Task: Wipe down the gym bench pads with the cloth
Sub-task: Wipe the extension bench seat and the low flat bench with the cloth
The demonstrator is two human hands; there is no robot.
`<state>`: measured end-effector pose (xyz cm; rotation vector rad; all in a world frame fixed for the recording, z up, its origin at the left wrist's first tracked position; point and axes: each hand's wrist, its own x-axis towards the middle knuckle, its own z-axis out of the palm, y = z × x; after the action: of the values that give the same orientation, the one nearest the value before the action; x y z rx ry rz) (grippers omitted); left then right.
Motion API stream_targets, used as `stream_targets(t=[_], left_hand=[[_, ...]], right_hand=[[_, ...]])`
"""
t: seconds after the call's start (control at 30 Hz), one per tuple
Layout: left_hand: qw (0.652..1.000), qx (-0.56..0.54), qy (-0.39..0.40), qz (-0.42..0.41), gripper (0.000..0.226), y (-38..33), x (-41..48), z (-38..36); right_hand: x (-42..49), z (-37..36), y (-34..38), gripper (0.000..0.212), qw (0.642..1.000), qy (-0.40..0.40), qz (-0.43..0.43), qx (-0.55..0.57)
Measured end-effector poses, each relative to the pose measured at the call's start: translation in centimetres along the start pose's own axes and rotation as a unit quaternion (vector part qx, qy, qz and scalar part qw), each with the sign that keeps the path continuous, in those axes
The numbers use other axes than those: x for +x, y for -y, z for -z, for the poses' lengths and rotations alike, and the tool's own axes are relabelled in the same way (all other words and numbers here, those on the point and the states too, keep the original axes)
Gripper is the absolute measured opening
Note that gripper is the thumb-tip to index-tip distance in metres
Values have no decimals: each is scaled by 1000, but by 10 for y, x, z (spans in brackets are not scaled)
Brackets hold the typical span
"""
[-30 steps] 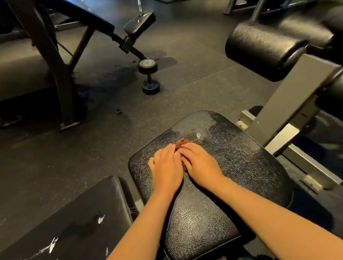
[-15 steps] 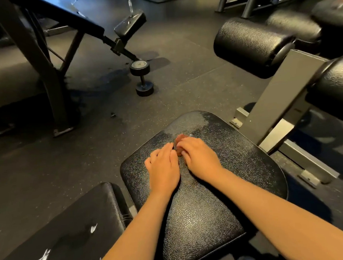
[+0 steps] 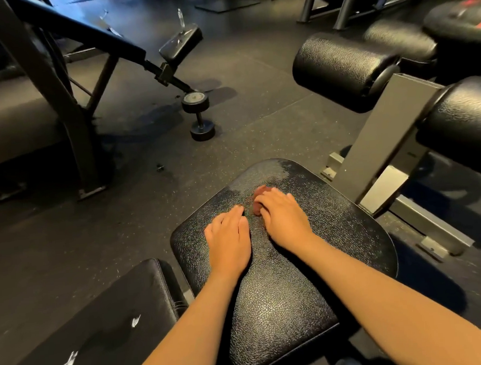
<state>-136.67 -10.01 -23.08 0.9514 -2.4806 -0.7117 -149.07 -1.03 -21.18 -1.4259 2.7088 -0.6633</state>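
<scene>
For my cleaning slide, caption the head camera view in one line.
On the black textured vinyl seat pad, the right hand holds a small reddish-brown cloth; the left hand rests flat beside it.

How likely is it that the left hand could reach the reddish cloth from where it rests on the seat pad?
Probably yes: the left hand lies flat on the seat pad just beside the cloth, with only bare pad between. The right hand covers most of the cloth, leaving little exposed.
</scene>
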Motion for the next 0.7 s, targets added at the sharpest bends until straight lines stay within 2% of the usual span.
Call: stream_targets(t=[0.1,0.2,0.3,0.47,0.6,0.7], left_hand=[[1000,10,1,0,40,-1,-1,1],[1000,2,6,5,36,0,2,-1],[1000,14,5,1,32,0,3,-2],[1000,22,3,-9,40,1,2,-4],[1000,4,4,0,36,-1,2,-3],[1000,1,5,0,40,0,2,-3]], right_hand=[[-3,-6,8,31,999,-15,-36,19],[-20,-19,19,32,998,1,10,58],[-18,-17,8,35,998,27,34,39],[5,-5,0,41,998,12,-54,39],[-17,-10,22,35,997,10,2,75],[-13,-7,6,38,999,24,26,30]])
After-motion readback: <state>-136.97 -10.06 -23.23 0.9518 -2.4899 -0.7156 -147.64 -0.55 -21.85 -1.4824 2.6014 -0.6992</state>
